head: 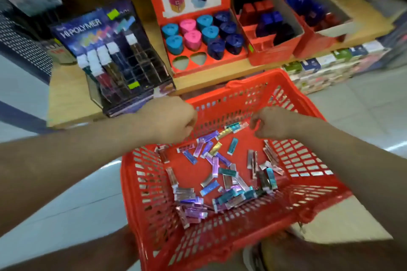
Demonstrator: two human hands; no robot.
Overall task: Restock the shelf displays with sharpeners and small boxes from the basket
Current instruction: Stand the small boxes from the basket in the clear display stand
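Note:
A red plastic basket sits in front of me, its floor strewn with several small shiny boxes in purple, teal, gold and silver. My left hand hovers over the basket's far left corner, seen from the back, with its fingers curled under; anything inside it is hidden. Over the far right side, my right hand has curled fingers, the thumb and forefinger close to a teal box; nothing shows between them. The red sharpener display on the shelf holds blue, pink and navy sharpeners, with two front slots unfilled.
A dark HI-POLYMER lead display stands at the left of the wooden shelf, partly filled. Two more red trays of dark sharpeners stand to the right. Stacked small cartons sit below the shelf at the right. Pale floor tiles surround the basket.

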